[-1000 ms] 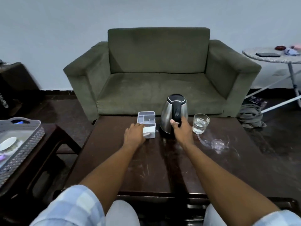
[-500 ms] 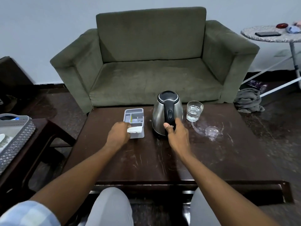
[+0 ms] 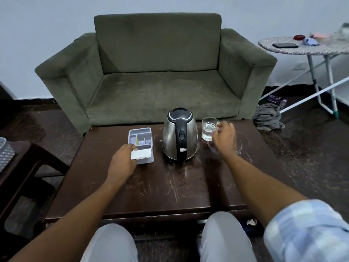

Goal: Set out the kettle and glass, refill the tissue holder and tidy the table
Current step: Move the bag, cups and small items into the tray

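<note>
A steel kettle with a black handle and lid stands upright at the far middle of the dark wooden table. Right of it is a clear glass holding some water, and my right hand is wrapped around its right side. Left of the kettle lies a grey compartmented tissue holder. My left hand rests at its near left corner, fingers pinching a white folded tissue that lies in the near compartment.
A green sofa stands just behind the table. A wet patch shines on the table right of the glass. A side table with a grey basket is at the left, an ironing board and a grey cloth heap at the right.
My right hand has left the kettle handle and moved right to take hold of the glass. My left hand stays at the tissue in the holder. The view has shifted.
</note>
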Tool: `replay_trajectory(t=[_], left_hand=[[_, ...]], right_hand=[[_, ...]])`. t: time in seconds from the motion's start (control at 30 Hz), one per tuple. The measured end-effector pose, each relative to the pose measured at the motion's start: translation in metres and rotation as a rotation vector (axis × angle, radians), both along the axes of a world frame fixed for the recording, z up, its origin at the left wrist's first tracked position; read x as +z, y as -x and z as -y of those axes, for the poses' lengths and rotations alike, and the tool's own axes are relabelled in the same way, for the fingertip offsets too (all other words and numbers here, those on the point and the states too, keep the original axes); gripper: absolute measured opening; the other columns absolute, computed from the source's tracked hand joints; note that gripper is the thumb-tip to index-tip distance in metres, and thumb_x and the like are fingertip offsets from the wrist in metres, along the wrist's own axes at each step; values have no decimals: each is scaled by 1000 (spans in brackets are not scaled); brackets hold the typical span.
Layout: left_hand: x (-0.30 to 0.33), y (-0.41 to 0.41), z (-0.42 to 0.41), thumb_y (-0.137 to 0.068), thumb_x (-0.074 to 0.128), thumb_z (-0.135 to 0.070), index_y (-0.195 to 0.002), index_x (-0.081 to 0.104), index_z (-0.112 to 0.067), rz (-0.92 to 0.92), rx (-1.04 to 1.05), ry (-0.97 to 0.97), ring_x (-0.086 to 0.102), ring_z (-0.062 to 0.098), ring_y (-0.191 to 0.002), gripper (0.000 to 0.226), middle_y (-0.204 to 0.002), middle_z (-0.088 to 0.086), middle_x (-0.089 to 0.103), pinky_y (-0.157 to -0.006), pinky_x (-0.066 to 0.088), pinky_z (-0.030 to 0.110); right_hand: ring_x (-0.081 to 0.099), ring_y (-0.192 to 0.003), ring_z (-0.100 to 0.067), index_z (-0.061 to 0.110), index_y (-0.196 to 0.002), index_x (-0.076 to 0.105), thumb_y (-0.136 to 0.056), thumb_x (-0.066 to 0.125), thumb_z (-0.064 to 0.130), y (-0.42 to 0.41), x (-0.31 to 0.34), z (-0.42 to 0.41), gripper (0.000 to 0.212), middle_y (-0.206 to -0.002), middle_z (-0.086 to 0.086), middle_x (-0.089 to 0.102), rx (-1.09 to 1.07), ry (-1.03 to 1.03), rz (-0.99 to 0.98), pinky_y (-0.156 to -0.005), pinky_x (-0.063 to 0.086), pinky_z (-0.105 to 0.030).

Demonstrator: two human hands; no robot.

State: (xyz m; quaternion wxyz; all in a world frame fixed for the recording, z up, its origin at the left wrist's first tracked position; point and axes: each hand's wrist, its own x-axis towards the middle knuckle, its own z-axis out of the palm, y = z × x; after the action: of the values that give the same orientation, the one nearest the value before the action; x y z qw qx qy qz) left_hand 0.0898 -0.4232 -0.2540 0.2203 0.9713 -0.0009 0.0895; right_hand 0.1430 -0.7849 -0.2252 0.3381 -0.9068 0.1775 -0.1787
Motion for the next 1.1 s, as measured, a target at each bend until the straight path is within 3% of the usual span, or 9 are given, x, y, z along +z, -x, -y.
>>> replay_trajectory(t=[0.07,0.2,0.27,0.4,0.57,0.7,0.87,0.97,1.1], left_hand=[[-5,5,1,-83,67,2,-132,62,-9,30,9,53,65,37,-114,50,-125,12,65,-92,54,49],[-17,17,13,-82,66,4,-137,59,-6,125,10,41,61,39,-111,56,-125,15,63,-95,52,52],[-21,18,16,-82,67,6,-140,57,-6,160,22,68,60,39,-115,60,-130,15,62,-98,51,52],[-23,18,10,-81,66,10,-144,53,-6,177,66,131,58,35,-123,66,-136,15,60,-105,51,50],[-19,23,19,-81,59,13,-143,55,-3,193,27,106,57,38,-118,64,-128,17,62,-103,49,48],[-18,19,18,-79,54,17,-137,59,0,209,61,123,60,39,-114,61,-126,19,65,-98,51,49],[-19,22,15,-85,55,11,-121,66,-4,205,67,100,60,39,-100,41,-110,18,67,-86,50,49],[-19,23,9,-84,56,9,-118,66,-5,187,49,77,61,39,-98,38,-108,17,67,-84,50,49],[-19,25,2,-84,58,7,-117,65,-8,159,49,50,61,37,-100,37,-108,14,67,-82,51,49]], right_hand=[[53,-121,-39,9,-125,54,-89,67,15,-14,-3,5,38,-130,-16,50,-20,-11,-56,-102,45,-46],[38,-144,-39,3,-150,33,-80,85,30,-34,-11,-1,91,-151,-20,40,-6,-183,-142,-118,36,-50],[38,-147,-37,4,-155,28,-76,89,33,-43,-17,-5,104,-155,-17,41,19,-237,-147,-119,35,-50],[45,-140,-37,2,-148,37,-73,91,32,-60,-29,-8,97,-147,-19,49,4,-230,-111,-114,41,-48],[56,-124,-38,1,-128,54,-71,87,33,-55,-38,1,73,-130,-20,59,-8,-185,-57,-105,47,-46],[53,-128,-40,-1,-135,52,-72,87,36,-31,-46,10,80,-132,-23,58,-9,-137,-48,-108,43,-46],[54,-128,-39,2,-138,52,-72,88,37,6,-46,17,82,-133,-22,59,-7,-137,-42,-106,44,-43],[58,-123,-36,5,-134,55,-72,87,46,23,-46,19,81,-129,-18,62,-14,-141,-28,-99,47,-39],[54,-130,-37,4,-142,49,-72,88,43,35,-50,18,89,-137,-20,59,-5,-156,-22,-103,46,-40]])
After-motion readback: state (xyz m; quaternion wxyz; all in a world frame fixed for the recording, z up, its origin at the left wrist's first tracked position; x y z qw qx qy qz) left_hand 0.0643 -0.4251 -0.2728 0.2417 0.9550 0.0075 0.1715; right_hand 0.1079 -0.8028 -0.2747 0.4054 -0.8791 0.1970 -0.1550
